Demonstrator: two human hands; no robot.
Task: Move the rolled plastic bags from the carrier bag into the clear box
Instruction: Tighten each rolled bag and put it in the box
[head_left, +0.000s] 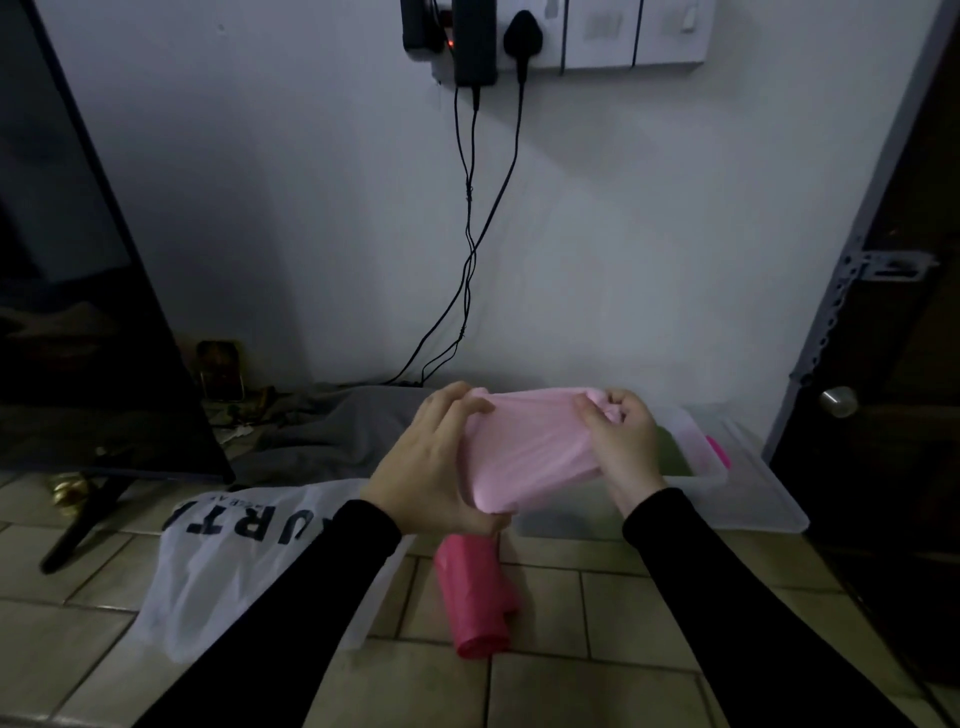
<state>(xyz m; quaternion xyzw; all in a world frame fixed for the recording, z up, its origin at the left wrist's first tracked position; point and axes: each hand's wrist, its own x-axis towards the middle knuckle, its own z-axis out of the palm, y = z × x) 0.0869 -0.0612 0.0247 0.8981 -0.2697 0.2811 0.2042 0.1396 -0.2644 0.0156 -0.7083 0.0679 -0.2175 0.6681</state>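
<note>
Both hands, left (431, 462) and right (621, 441), gripping pale pink bag (530, 452); above clear box (753, 499)

carrier bag (249, 561) — upside-down letters "URT", partly hidden

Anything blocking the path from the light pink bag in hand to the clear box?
Nothing visible. Left hand and right hand hold the light pink bag right over the near side of the clear box, which has no lid on. The darker pink roll lies on the floor, out of the way.
</note>
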